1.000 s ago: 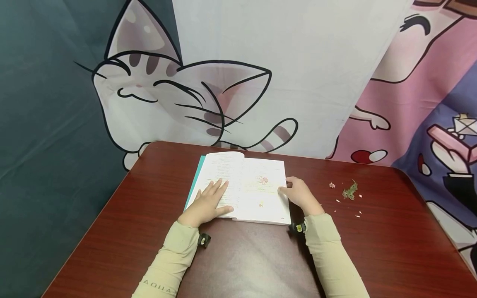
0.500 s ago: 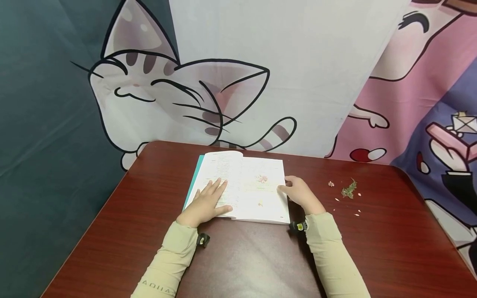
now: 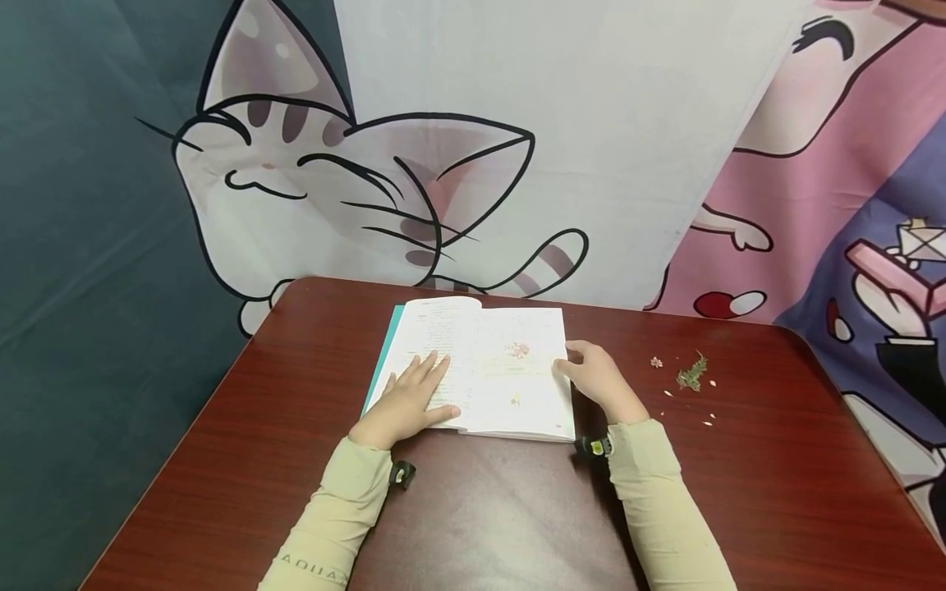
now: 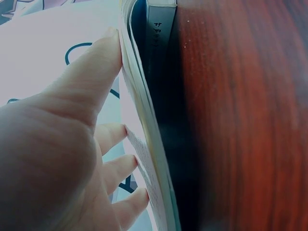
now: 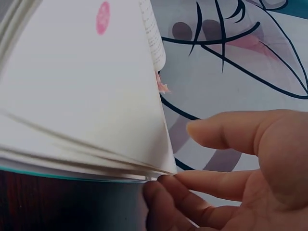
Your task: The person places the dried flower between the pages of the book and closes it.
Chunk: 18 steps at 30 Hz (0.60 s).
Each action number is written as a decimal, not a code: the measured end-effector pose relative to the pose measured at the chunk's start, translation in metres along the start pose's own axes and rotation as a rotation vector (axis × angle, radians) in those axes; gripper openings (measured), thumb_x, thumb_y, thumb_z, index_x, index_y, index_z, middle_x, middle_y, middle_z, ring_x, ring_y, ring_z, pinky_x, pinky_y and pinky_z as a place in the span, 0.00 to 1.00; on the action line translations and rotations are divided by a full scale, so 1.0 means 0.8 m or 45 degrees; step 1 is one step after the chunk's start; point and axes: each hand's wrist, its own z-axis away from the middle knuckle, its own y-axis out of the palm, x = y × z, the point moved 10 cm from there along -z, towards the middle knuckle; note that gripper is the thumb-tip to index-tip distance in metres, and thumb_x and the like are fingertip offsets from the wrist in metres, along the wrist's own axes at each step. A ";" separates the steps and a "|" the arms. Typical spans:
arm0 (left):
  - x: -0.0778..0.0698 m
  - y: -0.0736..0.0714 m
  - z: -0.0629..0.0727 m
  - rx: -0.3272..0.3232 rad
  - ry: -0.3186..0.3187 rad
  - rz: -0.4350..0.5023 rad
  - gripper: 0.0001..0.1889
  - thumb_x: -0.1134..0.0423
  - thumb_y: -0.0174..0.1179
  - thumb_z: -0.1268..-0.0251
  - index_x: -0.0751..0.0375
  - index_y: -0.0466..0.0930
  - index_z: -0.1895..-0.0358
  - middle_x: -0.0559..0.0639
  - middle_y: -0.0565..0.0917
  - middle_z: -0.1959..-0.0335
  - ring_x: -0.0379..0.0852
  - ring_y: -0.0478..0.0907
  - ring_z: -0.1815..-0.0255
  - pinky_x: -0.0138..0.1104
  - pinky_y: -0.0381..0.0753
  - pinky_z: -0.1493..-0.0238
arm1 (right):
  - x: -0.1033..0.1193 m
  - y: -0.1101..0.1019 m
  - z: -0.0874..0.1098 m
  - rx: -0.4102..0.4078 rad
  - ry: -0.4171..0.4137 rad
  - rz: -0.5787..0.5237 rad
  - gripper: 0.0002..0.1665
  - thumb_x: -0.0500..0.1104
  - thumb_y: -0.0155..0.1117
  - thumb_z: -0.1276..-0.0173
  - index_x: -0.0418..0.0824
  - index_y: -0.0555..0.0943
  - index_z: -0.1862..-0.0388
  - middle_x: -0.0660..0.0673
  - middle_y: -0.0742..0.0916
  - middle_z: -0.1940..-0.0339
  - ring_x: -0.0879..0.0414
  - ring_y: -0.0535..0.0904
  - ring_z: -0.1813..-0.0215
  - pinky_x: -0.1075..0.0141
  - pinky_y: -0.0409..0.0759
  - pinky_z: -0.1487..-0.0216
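An open book (image 3: 491,410) with a teal cover lies on the table. My left hand (image 3: 404,408) rests spread on its left page, and in the left wrist view the thumb (image 4: 89,72) reaches the page's near edge. At the right page's outer edge is my right hand (image 3: 594,379). Its fingertips (image 5: 166,180) meet the edges of the leaves in the right wrist view, while the thumb (image 5: 211,130) stands apart from the index finger. A pinkish flower shape (image 3: 521,350) and a small yellowish mark (image 3: 515,400) show on the right page.
The reddish-brown table (image 3: 761,460) holds a green leafy sprig (image 3: 693,373), a small pink flower (image 3: 656,362) and several pale petals (image 3: 708,423) to the right of the book. Behind its far edge hangs a cloth backdrop (image 3: 613,148) with cartoon cats.
In the head view, the right hand and the far right corner of the page have shifted slightly upward. The left hand keeps its place on the left page.
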 end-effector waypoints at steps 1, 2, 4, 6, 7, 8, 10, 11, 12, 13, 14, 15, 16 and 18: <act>0.000 0.000 0.000 0.000 0.000 -0.001 0.44 0.43 0.61 0.28 0.59 0.51 0.18 0.61 0.51 0.18 0.66 0.43 0.18 0.69 0.45 0.27 | 0.001 -0.002 0.000 -0.019 -0.005 -0.006 0.33 0.42 0.58 0.26 0.26 0.68 0.28 0.26 0.76 0.32 0.35 0.71 0.30 0.42 0.71 0.32; 0.001 0.000 0.000 0.001 0.000 0.000 0.44 0.43 0.61 0.28 0.58 0.51 0.18 0.61 0.51 0.18 0.66 0.43 0.18 0.68 0.45 0.27 | 0.002 -0.004 0.000 -0.036 -0.011 -0.009 0.33 0.42 0.58 0.26 0.26 0.68 0.28 0.27 0.76 0.33 0.35 0.72 0.31 0.42 0.71 0.33; 0.001 0.001 -0.001 0.002 0.001 0.001 0.44 0.43 0.61 0.28 0.58 0.51 0.18 0.61 0.51 0.18 0.66 0.43 0.18 0.68 0.45 0.27 | 0.004 -0.007 0.001 -0.059 -0.025 -0.014 0.32 0.42 0.57 0.26 0.26 0.69 0.28 0.27 0.77 0.34 0.35 0.73 0.32 0.43 0.73 0.34; 0.001 0.001 -0.001 0.003 -0.001 0.001 0.44 0.43 0.61 0.28 0.58 0.51 0.18 0.60 0.50 0.17 0.65 0.42 0.18 0.68 0.44 0.27 | 0.006 -0.009 0.003 -0.069 -0.025 -0.017 0.32 0.42 0.57 0.26 0.27 0.69 0.28 0.27 0.77 0.33 0.35 0.73 0.32 0.43 0.73 0.34; 0.002 0.002 -0.001 0.005 -0.003 0.004 0.44 0.43 0.61 0.28 0.57 0.51 0.18 0.60 0.50 0.17 0.65 0.42 0.18 0.68 0.44 0.27 | 0.007 -0.010 0.004 -0.074 -0.030 -0.010 0.32 0.42 0.57 0.25 0.27 0.69 0.28 0.27 0.77 0.32 0.35 0.72 0.31 0.43 0.72 0.33; 0.002 0.002 -0.002 0.007 -0.004 0.005 0.44 0.43 0.61 0.28 0.57 0.50 0.18 0.60 0.50 0.17 0.65 0.42 0.18 0.68 0.44 0.27 | 0.009 -0.011 0.005 -0.080 -0.038 -0.002 0.32 0.42 0.57 0.25 0.27 0.69 0.28 0.27 0.76 0.32 0.35 0.72 0.30 0.42 0.71 0.32; 0.002 0.002 -0.002 0.008 -0.007 0.004 0.45 0.43 0.61 0.28 0.57 0.50 0.18 0.59 0.50 0.17 0.65 0.42 0.18 0.68 0.44 0.27 | 0.011 -0.012 0.006 -0.091 -0.049 0.015 0.31 0.42 0.57 0.25 0.26 0.69 0.28 0.27 0.75 0.31 0.34 0.69 0.28 0.42 0.68 0.30; 0.002 0.002 -0.002 0.008 -0.009 0.004 0.45 0.43 0.61 0.28 0.57 0.50 0.18 0.59 0.50 0.17 0.64 0.42 0.18 0.68 0.44 0.26 | 0.012 -0.013 0.007 -0.098 -0.054 0.024 0.31 0.42 0.57 0.25 0.26 0.69 0.28 0.26 0.75 0.30 0.34 0.68 0.27 0.41 0.67 0.30; 0.003 0.002 -0.002 0.008 -0.011 0.004 0.45 0.43 0.61 0.28 0.57 0.50 0.18 0.59 0.50 0.17 0.64 0.42 0.18 0.68 0.43 0.26 | 0.013 -0.013 0.007 -0.103 -0.056 0.030 0.32 0.42 0.56 0.25 0.26 0.69 0.28 0.26 0.74 0.30 0.33 0.67 0.26 0.41 0.66 0.29; 0.003 0.002 -0.002 0.008 -0.012 0.005 0.45 0.43 0.61 0.28 0.57 0.50 0.18 0.59 0.50 0.17 0.64 0.42 0.18 0.68 0.43 0.26 | 0.014 -0.014 0.008 -0.109 -0.060 0.039 0.32 0.42 0.56 0.25 0.26 0.69 0.28 0.26 0.73 0.29 0.33 0.65 0.26 0.41 0.64 0.28; 0.003 0.002 -0.002 0.008 -0.012 0.006 0.45 0.43 0.61 0.28 0.57 0.50 0.18 0.59 0.50 0.17 0.65 0.42 0.18 0.68 0.43 0.27 | 0.016 -0.014 0.008 -0.115 -0.066 0.045 0.31 0.42 0.56 0.25 0.26 0.69 0.28 0.26 0.73 0.30 0.33 0.65 0.25 0.41 0.64 0.28; 0.003 0.002 -0.002 0.008 -0.013 0.006 0.45 0.43 0.61 0.28 0.57 0.50 0.18 0.59 0.50 0.17 0.65 0.42 0.18 0.68 0.43 0.27 | 0.016 -0.015 0.008 -0.120 -0.070 0.049 0.31 0.42 0.56 0.25 0.26 0.69 0.28 0.26 0.73 0.30 0.33 0.64 0.25 0.41 0.63 0.27; 0.003 0.002 -0.002 0.008 -0.012 0.008 0.45 0.43 0.61 0.28 0.57 0.50 0.18 0.59 0.50 0.17 0.65 0.42 0.18 0.68 0.43 0.27 | 0.017 -0.015 0.008 -0.123 -0.075 0.049 0.31 0.42 0.56 0.25 0.26 0.69 0.28 0.26 0.73 0.30 0.33 0.64 0.25 0.41 0.63 0.27; 0.003 0.003 -0.002 0.007 -0.013 0.011 0.45 0.43 0.61 0.28 0.57 0.50 0.18 0.59 0.50 0.17 0.64 0.42 0.18 0.68 0.43 0.27 | 0.018 -0.016 0.008 -0.128 -0.085 0.049 0.32 0.42 0.56 0.25 0.25 0.69 0.29 0.25 0.73 0.30 0.33 0.64 0.25 0.41 0.63 0.27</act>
